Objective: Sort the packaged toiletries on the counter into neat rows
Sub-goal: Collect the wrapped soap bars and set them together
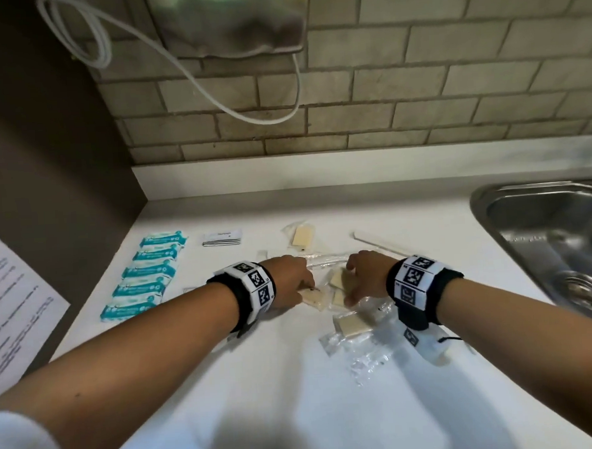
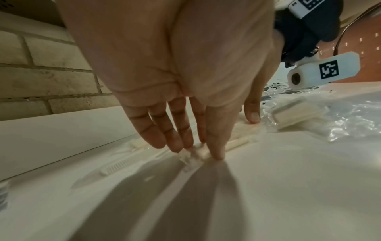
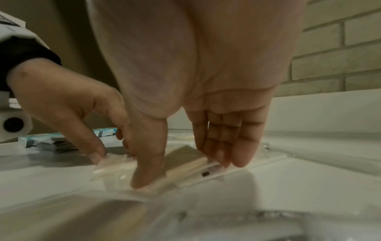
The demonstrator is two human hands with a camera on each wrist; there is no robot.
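The counter (image 1: 227, 382) is white and runs from a brown side wall (image 1: 44, 151) on the left to a steel sink (image 1: 545, 232) on the right; a brick wall (image 1: 418, 91) stands behind it, with a white cable (image 1: 212, 94) hanging in loops. A printed sheet (image 1: 14, 304) lies at the far left edge.

Five teal packets (image 1: 143, 277) lie in one neat column along the left of the counter, each just beside the next. A striped sachet (image 1: 222, 237) lies to their right, near the back. Further right, a bagged soap (image 1: 302, 236) lies apart from the main heap, and a long white stick (image 1: 381, 244) lies near the sink.

The unsorted heap of clear bags (image 1: 355, 344) with cream soap bars sits at centre, between and below both wrists.

The left hand (image 1: 287, 279) reaches down onto the heap. Its fingers (image 2: 175, 135) are nearly straight, and the thumb and fingertips pinch the edge of a small clear bag (image 2: 190, 156) against the counter.

The right hand (image 1: 366, 275) is just beside the left one. Its thumb presses down on clear film while its straight fingers (image 3: 224, 140) touch the far edge of a bagged bar (image 3: 185, 158); the bar lies flat between thumb and fingers, so the hold is a light pinch
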